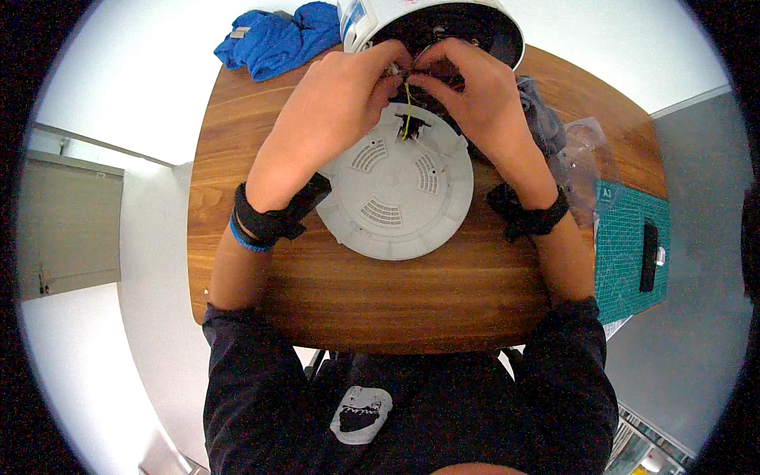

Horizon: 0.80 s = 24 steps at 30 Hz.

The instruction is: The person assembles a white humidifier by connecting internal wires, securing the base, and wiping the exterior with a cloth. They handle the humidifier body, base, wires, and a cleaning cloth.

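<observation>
A round white vented base plate (396, 202) lies on the table, with a black socket-like part (410, 127) at its far edge. A thin yellow wire (408, 107) runs from that part up to my fingertips. My left hand (344, 91) pinches at the wire's upper end, with a small pale piece partly showing between its fingers. Facing it, my right hand (473, 83) pinches dark wiring at the same spot; the exact joint is hidden. Just behind both hands, a white round appliance housing (352, 28) lies with its dark open underside toward me.
Blue cloth (277, 39) lies at the far left of the wooden table (412, 305). To the right are dark grey fabric (540, 119), a clear plastic bag (582, 154) and a green cutting mat (621, 261). A black bar-shaped object (649, 257) rests on the mat.
</observation>
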Each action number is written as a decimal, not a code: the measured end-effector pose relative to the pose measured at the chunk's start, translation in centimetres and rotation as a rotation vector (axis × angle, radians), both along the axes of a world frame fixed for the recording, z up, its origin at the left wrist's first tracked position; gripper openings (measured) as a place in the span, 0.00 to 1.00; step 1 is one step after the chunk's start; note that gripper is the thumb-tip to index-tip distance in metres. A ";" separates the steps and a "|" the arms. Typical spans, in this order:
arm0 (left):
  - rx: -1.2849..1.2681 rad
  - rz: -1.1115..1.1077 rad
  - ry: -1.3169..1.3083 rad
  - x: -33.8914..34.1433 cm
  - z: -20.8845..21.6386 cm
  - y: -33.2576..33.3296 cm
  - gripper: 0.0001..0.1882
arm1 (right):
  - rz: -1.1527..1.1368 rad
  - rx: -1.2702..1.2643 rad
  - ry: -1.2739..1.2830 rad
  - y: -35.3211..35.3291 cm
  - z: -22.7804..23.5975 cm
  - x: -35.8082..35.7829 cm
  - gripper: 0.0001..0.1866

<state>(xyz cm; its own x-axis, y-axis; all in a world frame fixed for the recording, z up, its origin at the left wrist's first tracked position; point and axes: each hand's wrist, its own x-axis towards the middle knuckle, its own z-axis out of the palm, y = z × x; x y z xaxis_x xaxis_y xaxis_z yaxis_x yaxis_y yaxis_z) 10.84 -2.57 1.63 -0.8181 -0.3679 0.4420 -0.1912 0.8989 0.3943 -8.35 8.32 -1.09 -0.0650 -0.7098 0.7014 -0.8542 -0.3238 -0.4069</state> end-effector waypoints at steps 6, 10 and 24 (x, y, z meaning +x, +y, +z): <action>-0.003 0.000 0.016 -0.2 -0.2 0.0 0.11 | -0.008 0.118 -0.121 0.2 -0.2 0.1 0.09; -0.045 0.022 0.010 -0.3 -0.2 0.1 0.12 | 0.009 0.140 -0.170 0.5 0.3 0.3 0.07; -0.013 0.097 0.045 -0.8 -0.2 0.7 0.10 | 0.012 0.107 -0.068 0.4 -0.4 -0.3 0.09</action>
